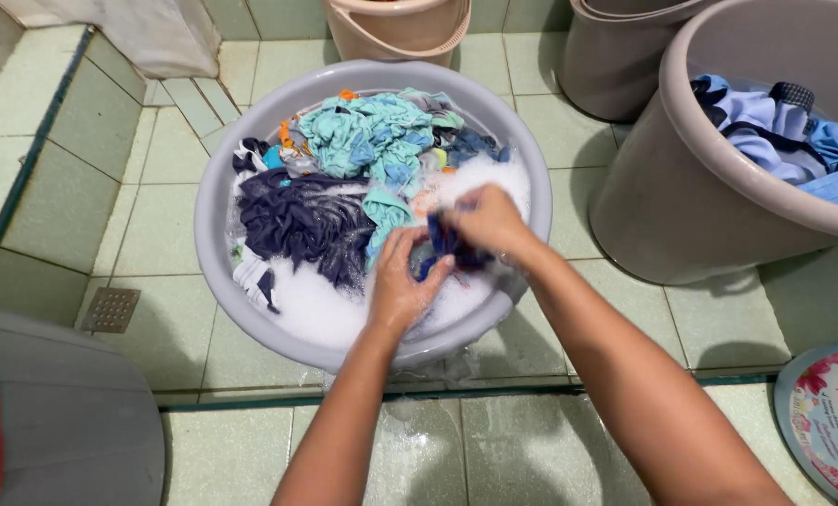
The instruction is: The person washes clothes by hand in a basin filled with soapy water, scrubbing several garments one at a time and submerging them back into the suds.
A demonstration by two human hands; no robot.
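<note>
Head view: we see both hands over the near right part of a grey wash basin (215,201) full of suds (320,309) and soaked laundry.

Left hand (402,286) is curled shut on a dark blue cloth (449,245), fingers wrapped over its lower end. Right hand (487,220) is closed on the upper end of the same cloth, knuckles toward us. The cloth is bunched between the two fists, so its shape is mostly hidden; the visible stretch runs roughly from lower left to upper right, from the left fist to the right one. We cannot tell which end is which, or what garment it is.

The cloth sits just above the foam, touching both hands, at the basin's near right side, beside a teal garment (372,136) heaped in the middle and far part. A dark navy garment (302,220) lies to the left of the hands, well inside the basin.

Around it: a large beige tub (662,187) stands to the right holding blue clothes (784,131); a pink bucket (395,33) stands behind the basin; a floor drain (110,309) is set in the green tiles at left.
</note>
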